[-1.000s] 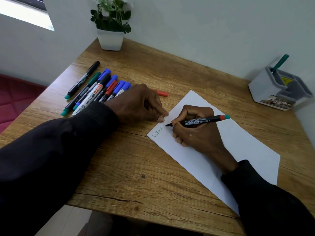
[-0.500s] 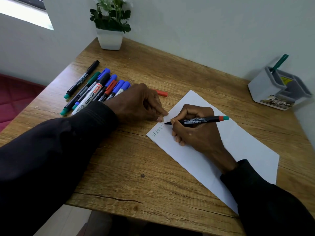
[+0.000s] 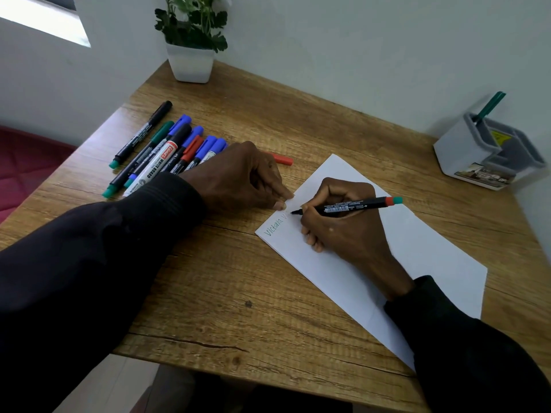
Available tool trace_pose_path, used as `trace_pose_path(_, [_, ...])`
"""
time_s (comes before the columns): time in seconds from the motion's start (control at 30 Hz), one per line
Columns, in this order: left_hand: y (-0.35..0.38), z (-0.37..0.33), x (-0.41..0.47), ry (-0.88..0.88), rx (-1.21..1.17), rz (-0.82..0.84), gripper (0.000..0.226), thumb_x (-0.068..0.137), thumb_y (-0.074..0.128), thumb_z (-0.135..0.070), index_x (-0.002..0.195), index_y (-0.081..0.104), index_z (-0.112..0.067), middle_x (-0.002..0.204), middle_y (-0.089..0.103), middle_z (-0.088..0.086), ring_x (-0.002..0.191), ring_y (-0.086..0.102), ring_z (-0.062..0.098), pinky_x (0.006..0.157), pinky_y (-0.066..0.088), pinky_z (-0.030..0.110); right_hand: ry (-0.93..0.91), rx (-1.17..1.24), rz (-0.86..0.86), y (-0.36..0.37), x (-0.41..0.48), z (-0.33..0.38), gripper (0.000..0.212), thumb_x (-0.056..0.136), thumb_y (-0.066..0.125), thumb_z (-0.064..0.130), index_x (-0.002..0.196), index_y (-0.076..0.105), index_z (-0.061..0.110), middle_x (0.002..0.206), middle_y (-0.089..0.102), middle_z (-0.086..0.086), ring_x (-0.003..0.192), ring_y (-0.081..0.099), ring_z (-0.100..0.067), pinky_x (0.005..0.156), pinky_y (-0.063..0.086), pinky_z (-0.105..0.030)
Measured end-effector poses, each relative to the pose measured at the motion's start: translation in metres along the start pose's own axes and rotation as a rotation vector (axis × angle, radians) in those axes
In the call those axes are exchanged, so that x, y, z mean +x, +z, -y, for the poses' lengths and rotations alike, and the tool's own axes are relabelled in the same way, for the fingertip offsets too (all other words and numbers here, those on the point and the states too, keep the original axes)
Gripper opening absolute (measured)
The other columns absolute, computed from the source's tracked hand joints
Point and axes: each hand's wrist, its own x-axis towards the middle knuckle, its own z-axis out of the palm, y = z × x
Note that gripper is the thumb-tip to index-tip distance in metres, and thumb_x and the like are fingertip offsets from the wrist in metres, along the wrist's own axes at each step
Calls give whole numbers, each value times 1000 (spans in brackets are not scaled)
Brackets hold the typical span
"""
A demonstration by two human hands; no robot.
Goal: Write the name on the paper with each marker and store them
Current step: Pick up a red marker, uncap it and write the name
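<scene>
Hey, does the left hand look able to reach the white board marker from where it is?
Probably yes: the white board marker lies uncovered beside the left hand, though that hand touches the paper.

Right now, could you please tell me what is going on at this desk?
A person is writing on the white paper with a black marker gripped in the right hand, its tip just past a green word. The left hand rests at the paper's corner, fingertips on its edge. Other capped markers lie in a row on the table, and one green marker stands in the grey holder.
</scene>
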Motion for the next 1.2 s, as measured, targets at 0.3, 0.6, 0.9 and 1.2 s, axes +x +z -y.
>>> trace_pose_path(0.3, [0, -2, 0, -10, 1, 2, 25, 79, 76, -14, 102, 74, -22, 99, 67, -8, 91, 61, -3, 67, 48, 4, -61, 50, 13, -1, -1, -5, 15, 92, 72, -4, 78, 70, 1, 63, 71, -14, 47, 69, -24, 44, 53, -28])
trace_pose_path(0.6, [-1, -5, -2, -5, -37, 11, 24, 79, 75, -13, 91, 70, -33, 97, 66, -10, 88, 61, -7, 65, 49, 4, -95, 89, -11, -2, 2, -9, 10, 95, 67, -6, 86, 69, -4, 68, 72, -17, 49, 70, -27, 46, 54, -30])
trace_pose_path(0.9, [0, -1, -2, 1, -16, 3, 26, 78, 77, -14, 103, 75, -21, 96, 66, -10, 88, 61, -3, 64, 48, 5, -95, 0, 61, -10, 8, -12, 3, 91, 75, 1, 88, 74, 1, 74, 73, -4, 58, 70, -13, 55, 52, -19])
trace_pose_path(1.2, [0, -2, -2, -10, -27, 7, 25, 77, 77, -14, 99, 74, -27, 96, 67, -11, 90, 63, 0, 67, 50, 6, -113, -108, 11, -5, 10, -20, 11, 85, 76, 15, 85, 78, 5, 72, 72, 6, 63, 69, -9, 61, 52, -21])
